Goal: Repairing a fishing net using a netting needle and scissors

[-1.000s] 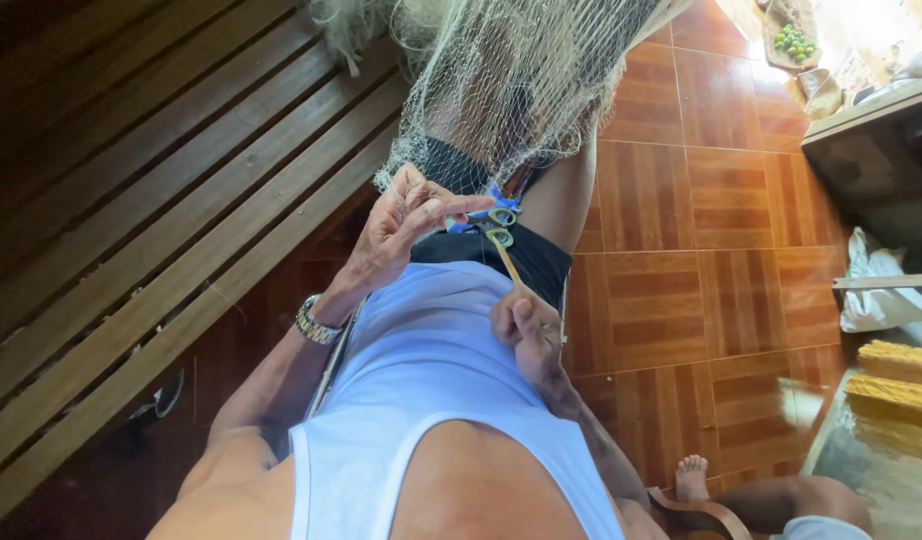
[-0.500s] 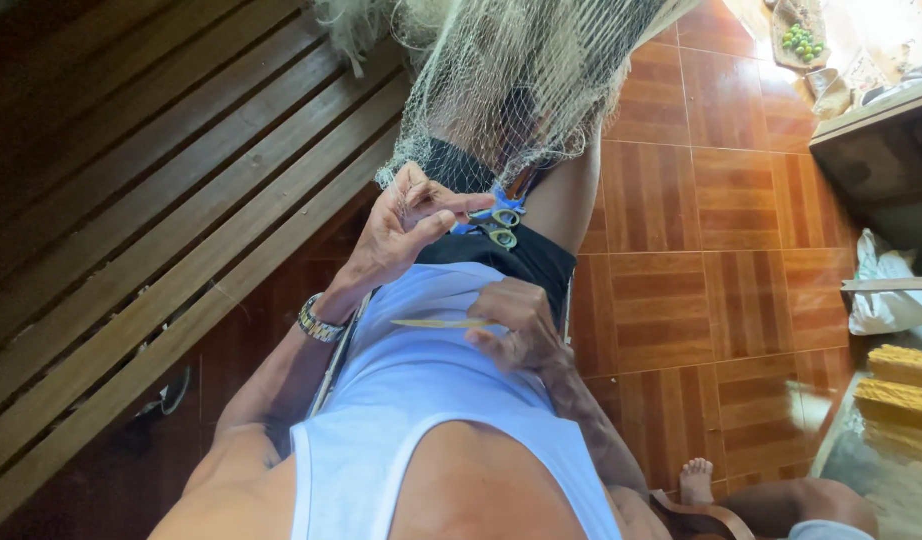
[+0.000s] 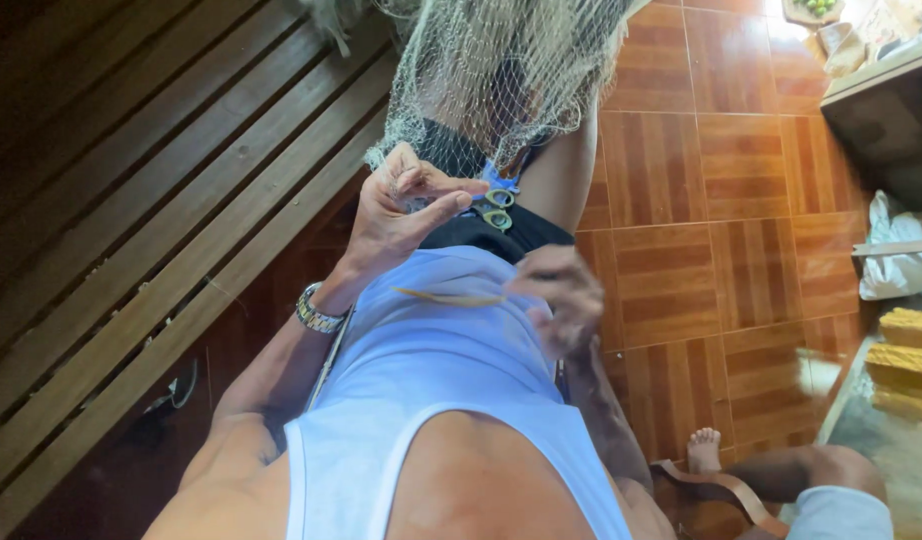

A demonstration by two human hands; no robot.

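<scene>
Left hand (image 3: 406, 215) is up at the lower edge of the net (image 3: 511, 70), fingers curled w/ thumb and forefinger pinching a bit of the mesh. The net hangs from the top of the view and drapes over the person's raised knee, pale and fine-meshed. Just right of the left fingertips, a small pair of scissors (image 3: 498, 208) w/ yellow-green loops lies on the dark shorts (image 3: 481, 230), touching the net's edge.

Right hand (image 3: 559, 298) is lower, in front of the light blue tank top (image 3: 431, 380), blurred; fingers look bent and close together, holding the end of a thin yellowish netting needle (image 3: 449, 297) that points left across the shirt. Exact grip can't be told.

Wristwatch (image 3: 316, 310) on the left wrist. Brown tile floor (image 3: 721, 200) on the right, wood slat bench (image 3: 131, 200) on the left. Someone else's bare foot (image 3: 703, 450) at bottom right.
</scene>
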